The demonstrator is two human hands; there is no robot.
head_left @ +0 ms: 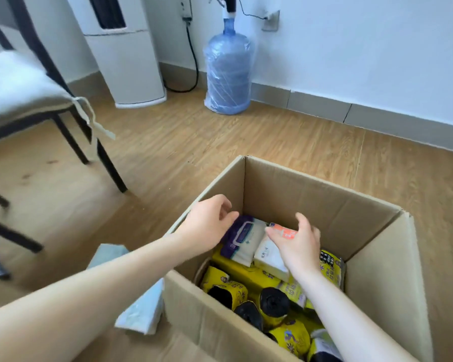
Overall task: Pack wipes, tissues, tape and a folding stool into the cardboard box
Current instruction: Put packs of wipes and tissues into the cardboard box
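Cardboard box (311, 194): open on the wood floor (168, 142), flaps up; its far inner walls are bare above the contents.
Left hand (207, 223): over the box's left rim, fingers curled loosely, fingertips touching the purple wipes pack (242, 240); not clamped around it.
Right hand (296, 246): inside the box, palm down, fingers spread on the white tissue pack (268, 253) and the orange-labelled pack (283, 231) beside it; pressing, not gripping.
Contents: wipes and tissues lie side by side on top of yellow packs (236, 270); yellow-wrapped black rolls (272, 304) fill the near half.
Outside: a pale blue tissue pack (141, 309) lies on the floor touching the box's near-left wall.
Room: open floor toward the water bottle (228, 71); a chair (32, 100) stands at left.
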